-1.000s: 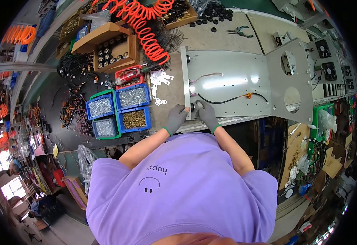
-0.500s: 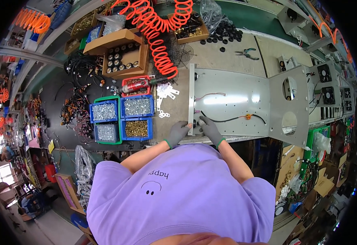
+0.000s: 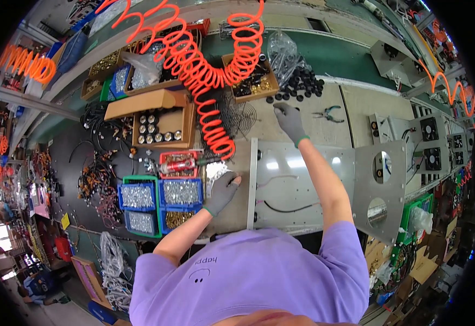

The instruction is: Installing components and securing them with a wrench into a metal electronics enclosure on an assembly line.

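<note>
My left hand (image 3: 224, 194), in a grey glove, reaches over small white flat brackets (image 3: 215, 171) beside the bins. Its fingers are curled, and what they hold, if anything, is hidden. My right hand (image 3: 290, 120), also gloved, is stretched past the far edge of a sheet-metal panel (image 3: 281, 163), just short of a pile of black rubber feet (image 3: 304, 81). Those fingers are bent together; anything in them is too small to make out. The panel lies flat, its narrow flange (image 3: 252, 187) between my hands. A black wire (image 3: 287, 209) rests on it.
Blue bins of silver screws (image 3: 180, 193) and brass screws (image 3: 177, 219) sit left. Behind them, a red-handled power screwdriver (image 3: 178, 164) lies across a red bin. An orange coiled hose (image 3: 210, 119) hangs down. Pliers (image 3: 329, 114) lie far right; a cardboard box (image 3: 164, 142) stands far left.
Both hands have left the panel's near corner. My left hand moved left to the white brackets; my right moved far forward toward the rubber feet. The view has shifted, too.
</note>
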{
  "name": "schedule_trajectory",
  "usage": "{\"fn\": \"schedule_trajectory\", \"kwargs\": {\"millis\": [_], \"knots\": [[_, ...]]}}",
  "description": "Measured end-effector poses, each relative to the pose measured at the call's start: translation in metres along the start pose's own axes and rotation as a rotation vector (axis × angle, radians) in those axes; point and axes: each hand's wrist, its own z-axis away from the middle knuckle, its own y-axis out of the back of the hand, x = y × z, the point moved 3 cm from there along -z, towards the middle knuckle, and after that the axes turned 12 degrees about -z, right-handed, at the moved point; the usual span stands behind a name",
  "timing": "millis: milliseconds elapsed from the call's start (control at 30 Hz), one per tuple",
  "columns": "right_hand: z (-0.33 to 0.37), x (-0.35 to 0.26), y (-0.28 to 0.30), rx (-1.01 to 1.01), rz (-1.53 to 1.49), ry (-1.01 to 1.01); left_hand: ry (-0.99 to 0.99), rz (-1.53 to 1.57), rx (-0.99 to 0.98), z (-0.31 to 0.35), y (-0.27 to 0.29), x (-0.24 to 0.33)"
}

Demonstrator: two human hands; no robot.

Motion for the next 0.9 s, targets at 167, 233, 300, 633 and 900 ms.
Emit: {"fn": "schedule_trajectory", "kwargs": {"millis": [167, 233, 300, 633, 900], "knots": [[-0.099, 0.023, -0.021, -0.101, 0.525, 0.019, -0.238, -0.106, 0.193, -0.115, 0.024, 0.072], [-0.109, 0.009, -0.028, -0.266, 0.666, 0.081, -0.236, -0.292, 0.2, -0.161, 0.029, 0.08], [-0.11, 0.022, -0.027, -0.548, 0.788, 0.097, -0.231, -0.424, 0.222, -0.203, 0.03, 0.087], [-0.088, 0.038, -0.004, -0.449, 0.61, 0.391, -0.218, -0.759, 0.242, -0.335, 0.008, 0.077], [-0.078, 0.022, 0.024, -0.505, 0.385, 0.294, -0.186, -1.306, 0.032, -0.333, -0.028, 0.089]]}}
